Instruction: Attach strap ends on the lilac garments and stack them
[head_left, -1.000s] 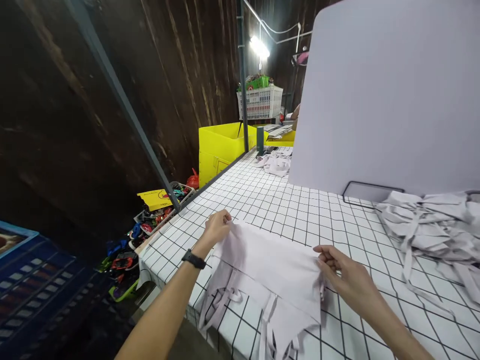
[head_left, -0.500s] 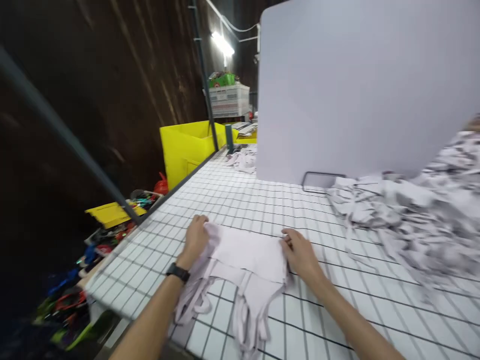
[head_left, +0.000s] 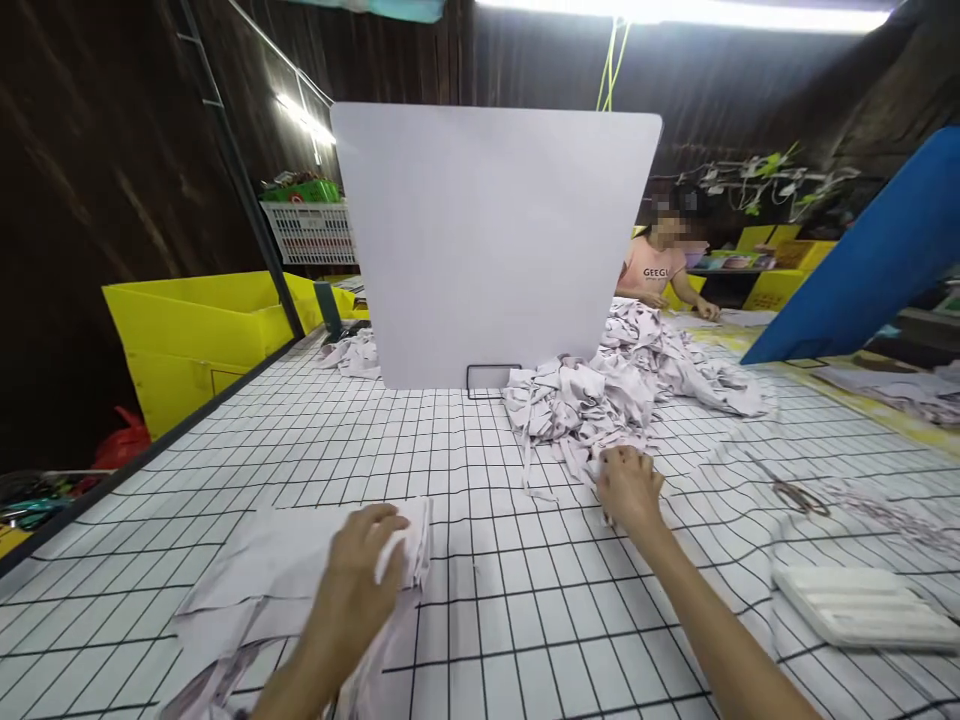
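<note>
A person's two bare hands work over a table (head_left: 510, 560) spread with a white cloth ruled in a black grid. The left hand (head_left: 364, 560), its fingers loosely bent and spread apart, lies over the right side of a pale lilac-white fabric piece (head_left: 292, 550), laid out at near left with straps trailing toward the near edge; no grip shows. The right hand (head_left: 631, 490), fingers curled inward, meets the near edge of a tangled heap of matching fabric pieces (head_left: 577, 400); whether it has hold of cloth cannot be told. Left of the heap and farther back, a large white board (head_left: 495, 240) stands upright, a black wire stand (head_left: 469, 382) at its foot. To the right lie scissors (head_left: 802, 498) and, nearer, a ribbed white pad (head_left: 870, 610). At far right, a co-worker in a pink T-shirt (head_left: 651, 270) bends over a work surface, near a tilted blue panel (head_left: 862, 260). A yellow bin (head_left: 202, 355) stands at far left, beyond the table's edge.
</note>
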